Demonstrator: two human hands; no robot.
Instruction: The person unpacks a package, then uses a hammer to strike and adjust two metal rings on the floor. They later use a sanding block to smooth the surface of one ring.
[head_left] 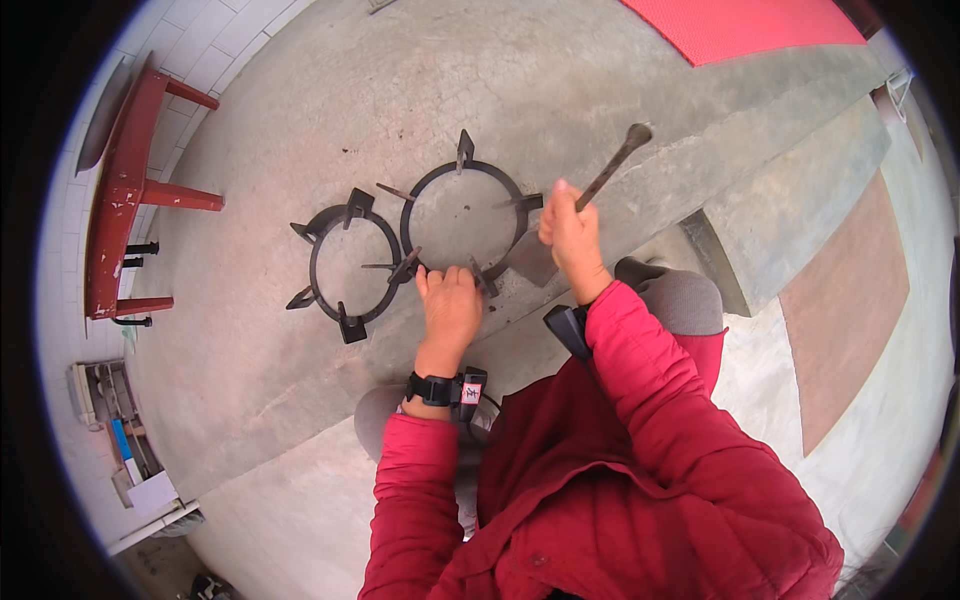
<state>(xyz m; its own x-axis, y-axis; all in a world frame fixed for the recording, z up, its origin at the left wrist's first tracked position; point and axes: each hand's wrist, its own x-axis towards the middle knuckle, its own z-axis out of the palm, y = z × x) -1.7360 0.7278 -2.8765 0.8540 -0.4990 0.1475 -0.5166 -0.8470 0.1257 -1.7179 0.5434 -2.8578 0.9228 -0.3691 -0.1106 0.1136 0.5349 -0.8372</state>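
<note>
Looks like a plain home to me: worn red bench (122,195), white wall tiles (207,66) behind it, bare concrete floor (285,120) stretching right of it.

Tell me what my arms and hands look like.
Your left hand and right hand are bare. Left sleeve and right sleeve are quilted and red. A black strap on the left wrist carries a black box with a small pink and white label; the right wrist has a black device.
</note>
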